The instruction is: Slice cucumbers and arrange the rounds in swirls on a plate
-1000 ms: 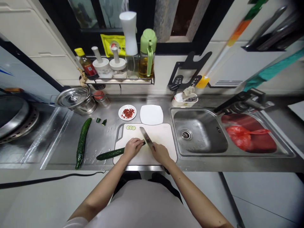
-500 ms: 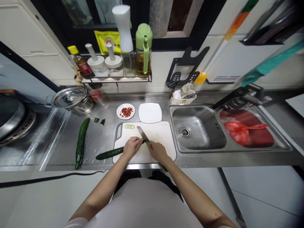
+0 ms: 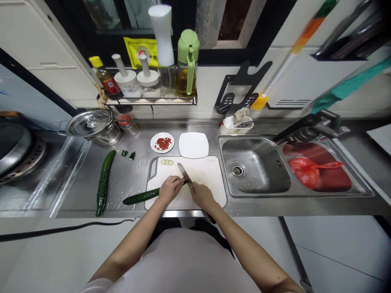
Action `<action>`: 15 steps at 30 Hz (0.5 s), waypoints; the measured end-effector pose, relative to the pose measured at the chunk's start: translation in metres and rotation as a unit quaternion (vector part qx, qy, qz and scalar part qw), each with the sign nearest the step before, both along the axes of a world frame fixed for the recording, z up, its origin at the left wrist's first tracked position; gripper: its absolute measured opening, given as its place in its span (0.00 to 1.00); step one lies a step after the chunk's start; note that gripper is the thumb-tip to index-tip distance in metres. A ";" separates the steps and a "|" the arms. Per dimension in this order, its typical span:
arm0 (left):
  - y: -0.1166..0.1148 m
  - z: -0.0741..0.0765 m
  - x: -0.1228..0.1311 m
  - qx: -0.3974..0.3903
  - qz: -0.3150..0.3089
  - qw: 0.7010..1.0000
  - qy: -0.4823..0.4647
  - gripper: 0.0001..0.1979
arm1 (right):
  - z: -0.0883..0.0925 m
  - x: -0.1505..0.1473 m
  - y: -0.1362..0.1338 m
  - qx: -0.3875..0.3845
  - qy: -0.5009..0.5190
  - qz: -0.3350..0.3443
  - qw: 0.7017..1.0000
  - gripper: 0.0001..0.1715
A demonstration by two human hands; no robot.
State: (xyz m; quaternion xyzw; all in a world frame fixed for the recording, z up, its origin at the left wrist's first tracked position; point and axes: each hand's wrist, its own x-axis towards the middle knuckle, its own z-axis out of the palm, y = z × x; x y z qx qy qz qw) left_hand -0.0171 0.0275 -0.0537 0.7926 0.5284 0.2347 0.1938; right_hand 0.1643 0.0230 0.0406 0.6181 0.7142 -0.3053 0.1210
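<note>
My left hand [image 3: 171, 189] is closed over a dark green cucumber [image 3: 142, 197] that lies slantwise across the white cutting board [image 3: 204, 171], its left end sticking out past the board's edge. In my right hand [image 3: 203, 197] is a kitchen knife [image 3: 185, 175]; its blade stands at the cucumber's right end, close to my left fingertips. The knife's handle is mostly hidden by the hand. Several pale cucumber slices [image 3: 166, 162] overlap in a row near the board's upper left. A second, whole cucumber [image 3: 105, 183] rests on the steel counter to the left, with two cut-off ends [image 3: 131, 156] near it.
Behind the board stand a small plate of red bits [image 3: 154, 143] and a white square plate [image 3: 193, 145]. A steel sink [image 3: 259, 171] holding a red bag [image 3: 305, 173] is on the right. A lidded pot [image 3: 105, 134] stands back left, below a condiment rack [image 3: 152, 102].
The hands, knife and cucumber keep nearly the same places on the board. The whole view has shifted slightly with my head.
</note>
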 end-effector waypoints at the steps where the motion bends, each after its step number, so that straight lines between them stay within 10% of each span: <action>1: 0.000 0.000 0.000 0.001 0.000 1.000 -0.001 0.14 | 0.000 0.001 -0.001 0.000 0.000 0.000 1.000 0.18; 15: 0.003 0.007 0.000 -0.009 0.000 1.000 -0.014 0.14 | 0.000 0.007 -0.014 -0.016 -0.004 -0.003 1.000 0.18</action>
